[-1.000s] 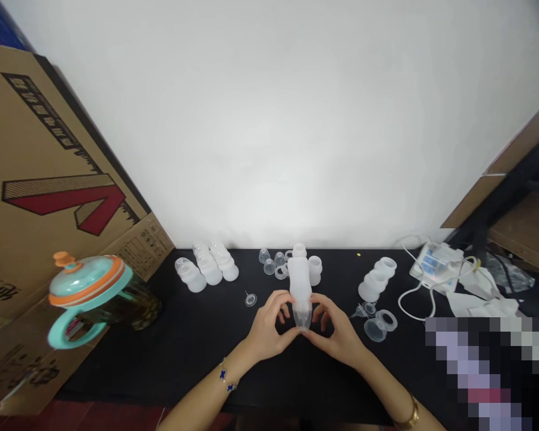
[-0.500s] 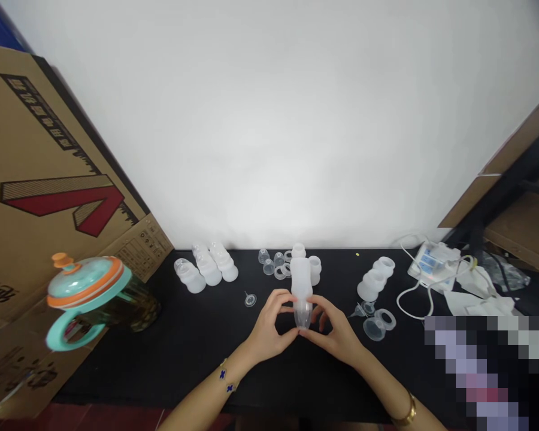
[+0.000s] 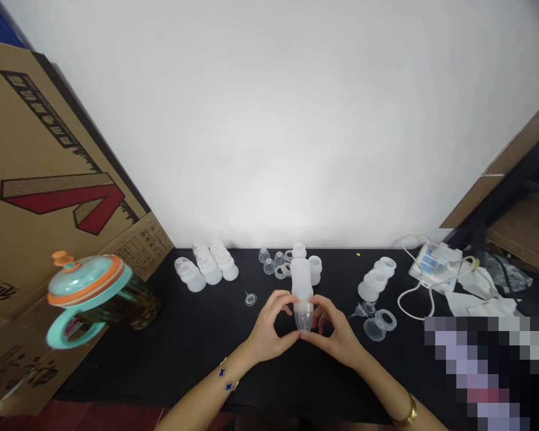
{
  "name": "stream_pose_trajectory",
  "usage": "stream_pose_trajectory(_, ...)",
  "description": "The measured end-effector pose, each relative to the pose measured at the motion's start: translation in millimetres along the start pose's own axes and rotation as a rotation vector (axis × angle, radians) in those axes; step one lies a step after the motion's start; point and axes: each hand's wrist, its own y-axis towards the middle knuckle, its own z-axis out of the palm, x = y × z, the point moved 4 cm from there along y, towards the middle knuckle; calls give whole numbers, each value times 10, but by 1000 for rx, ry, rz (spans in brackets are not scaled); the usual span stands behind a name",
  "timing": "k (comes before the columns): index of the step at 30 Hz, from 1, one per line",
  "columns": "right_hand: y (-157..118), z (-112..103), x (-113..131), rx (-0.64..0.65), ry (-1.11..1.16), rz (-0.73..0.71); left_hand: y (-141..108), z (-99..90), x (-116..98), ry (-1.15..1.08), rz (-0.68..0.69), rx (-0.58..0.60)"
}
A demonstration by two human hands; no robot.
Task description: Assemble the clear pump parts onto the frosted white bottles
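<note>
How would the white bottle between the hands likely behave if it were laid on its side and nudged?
The white bottle would probably roll, as its body looks rounded. It may be slippery, since its surface looks smooth. Its clear end looks like thin plastic, so it is perhaps light for its size, though any contents cannot be made out.

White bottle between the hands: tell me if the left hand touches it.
Touching: the head view shows fingers of the left hand against the white bottle, near its clear cap.

Soft light brightens the white wall (image 3: 278,131) mid-view, the edges look stretched, and the lower right is coarsely pixelated.
</note>
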Motion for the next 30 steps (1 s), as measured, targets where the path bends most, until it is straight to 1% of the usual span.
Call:
stream_pose_trajectory(8, -26, 23, -49, 24, 39, 11, -13, -8, -10, 54, 10, 3)
stream_pose_trajectory(30, -27, 14, 11, 15, 47, -2, -26, -11, -15, 79, 54, -3)
